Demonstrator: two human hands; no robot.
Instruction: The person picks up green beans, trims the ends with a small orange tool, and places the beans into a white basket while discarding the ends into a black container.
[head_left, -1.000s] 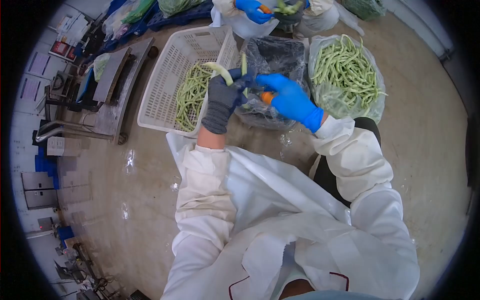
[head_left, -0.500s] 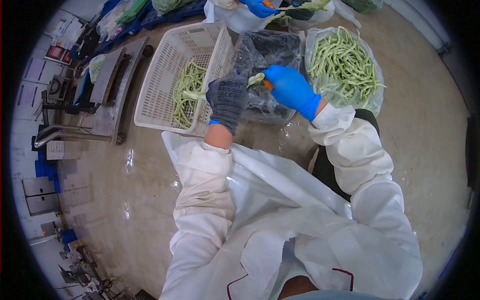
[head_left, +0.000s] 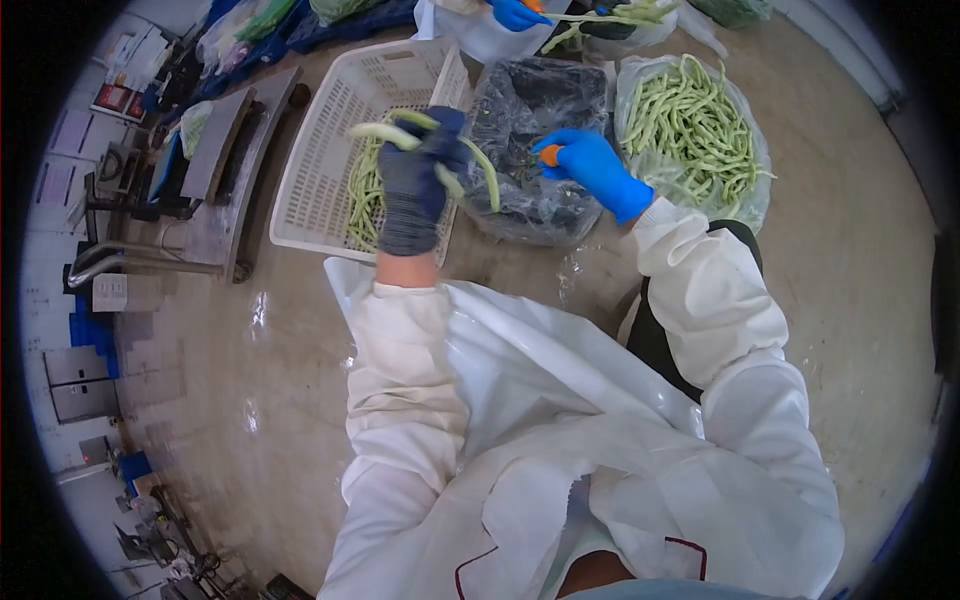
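My left hand (head_left: 415,185), in a grey knit glove, is closed on long green beans (head_left: 487,175) above the right side of a white perforated crate (head_left: 310,170). More green beans (head_left: 365,195) lie inside that crate. My right hand (head_left: 590,168), in a blue glove, is closed on a small orange-handled tool (head_left: 549,155); its blade is too small to make out. That hand is over the right part of a dark crate lined with clear plastic (head_left: 540,215). To the right, a clear bag (head_left: 665,185) holds a heap of green beans (head_left: 695,125).
A co-worker's blue-gloved hand (head_left: 518,14) with an orange tool is at the top, beside more beans (head_left: 630,14). A metal cart (head_left: 240,180) stands on the left. Blue pallets (head_left: 350,28) with bagged vegetables are at the upper left.
My left hand has moved left over the white crate with the beans. My right hand has shifted slightly right, away from the left hand, still holding the orange tool.
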